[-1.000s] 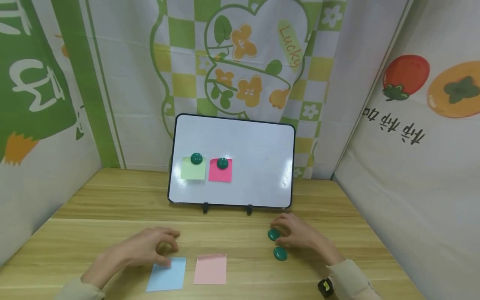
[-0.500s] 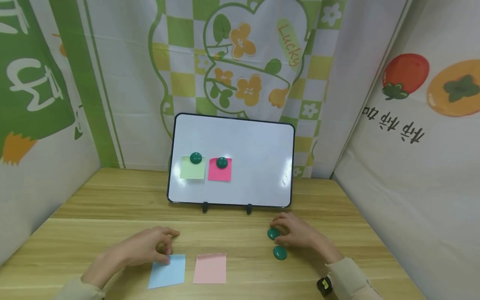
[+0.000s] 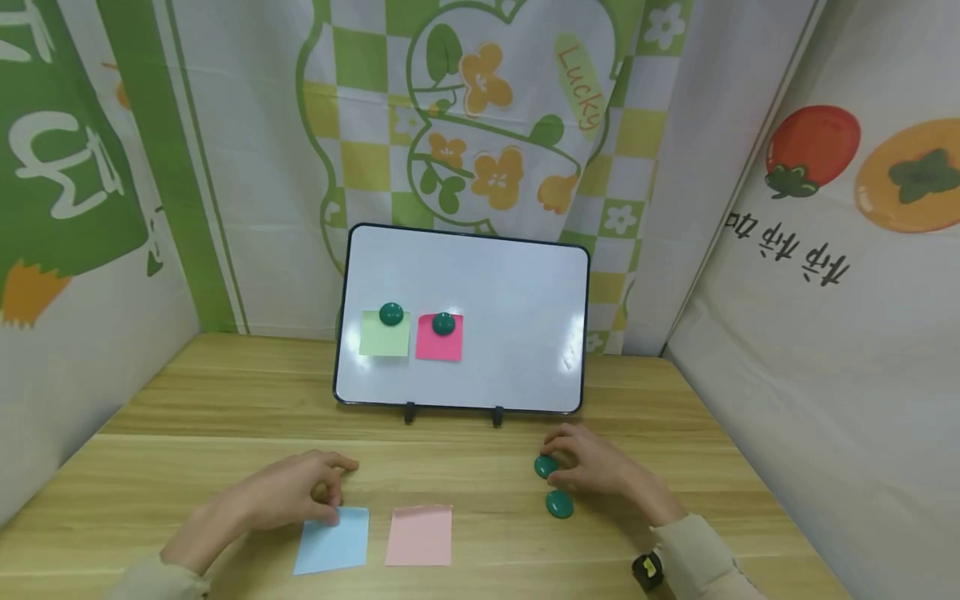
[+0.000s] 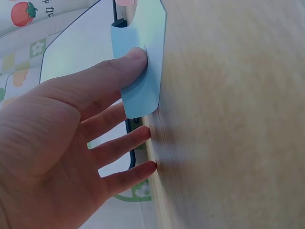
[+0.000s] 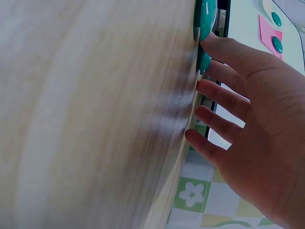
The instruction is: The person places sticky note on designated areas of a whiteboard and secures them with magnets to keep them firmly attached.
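Observation:
My left hand (image 3: pixel 292 492) pinches the upper edge of a light blue sticky note (image 3: pixel 333 546). In the left wrist view its thumb (image 4: pixel 136 59) lies across the front of the bent blue paper, with the index finger partly hidden behind; the other fingers reach out to the table. Right of it a pink sticky note (image 3: pixel 420 537) lies flat. My right hand (image 3: pixel 596 462) holds a round green magnet (image 3: pixel 545 467) on the tabletop between thumb and index finger. Another green magnet (image 3: pixel 559 504) sits just below that hand.
A black-framed whiteboard (image 3: pixel 517 325) stands at the back on small black feet. Green magnets hold a light green note (image 3: pixel 384 340) and a hot pink note (image 3: pixel 438 346) on it. A small black object (image 3: pixel 648 571) is by the right sleeve. Printed curtains enclose the table (image 3: pixel 480 467).
My left index finger has drawn in toward the thumb at the blue note's edge, and the note has shifted slightly. The right hand stays at the same magnet.

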A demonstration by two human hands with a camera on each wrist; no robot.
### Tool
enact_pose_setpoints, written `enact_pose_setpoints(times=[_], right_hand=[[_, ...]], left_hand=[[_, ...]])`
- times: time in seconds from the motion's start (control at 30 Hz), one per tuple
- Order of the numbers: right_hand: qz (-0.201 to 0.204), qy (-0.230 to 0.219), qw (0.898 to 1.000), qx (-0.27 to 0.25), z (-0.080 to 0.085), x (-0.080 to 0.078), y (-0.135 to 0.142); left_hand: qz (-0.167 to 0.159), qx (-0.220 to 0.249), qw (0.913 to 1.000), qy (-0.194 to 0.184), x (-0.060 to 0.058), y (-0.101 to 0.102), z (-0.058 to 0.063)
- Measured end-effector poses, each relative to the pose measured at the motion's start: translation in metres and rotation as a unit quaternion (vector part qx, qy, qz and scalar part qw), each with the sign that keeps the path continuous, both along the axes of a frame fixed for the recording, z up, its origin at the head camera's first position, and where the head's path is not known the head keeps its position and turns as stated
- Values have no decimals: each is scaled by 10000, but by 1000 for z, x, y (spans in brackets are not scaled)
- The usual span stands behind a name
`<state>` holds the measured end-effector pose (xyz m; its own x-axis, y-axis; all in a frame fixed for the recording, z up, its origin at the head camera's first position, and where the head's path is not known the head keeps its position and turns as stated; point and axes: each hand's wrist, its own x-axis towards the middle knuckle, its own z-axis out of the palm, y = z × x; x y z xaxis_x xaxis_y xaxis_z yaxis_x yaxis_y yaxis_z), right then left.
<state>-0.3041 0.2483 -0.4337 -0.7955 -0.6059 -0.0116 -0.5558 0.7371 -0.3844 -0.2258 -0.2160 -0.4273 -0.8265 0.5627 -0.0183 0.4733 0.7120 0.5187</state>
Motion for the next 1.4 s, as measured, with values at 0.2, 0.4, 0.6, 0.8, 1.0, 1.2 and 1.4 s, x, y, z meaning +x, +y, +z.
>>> enact_pose_setpoints(times=[0.2, 0.4, 0.6, 0.8, 1.0, 1.2, 1.4], right_hand=[[46, 123, 9999, 73, 0, 0, -1], [157, 334, 9991, 193, 0, 0, -2], [241, 451, 9985, 196, 1, 0, -2], [283, 564, 9979, 167, 1, 0, -3], [366, 723, 9966, 159, 3, 0, -3], [391, 931, 9948, 89, 6, 1, -4], [423, 1058, 9935, 78, 9, 1, -3]], left_hand=[[3, -1, 10000, -69, -1, 1, 2], [0, -27, 10000, -8, -3, 2, 3], [-13, -17, 10000, 61, -3, 2, 8], [30, -36, 9999, 113, -7, 4, 15], [183, -35, 9998, -35, -10, 7, 21], [167, -167, 9994, 272, -14, 9, 26], [243, -304, 9983, 429, -20, 14, 34]])
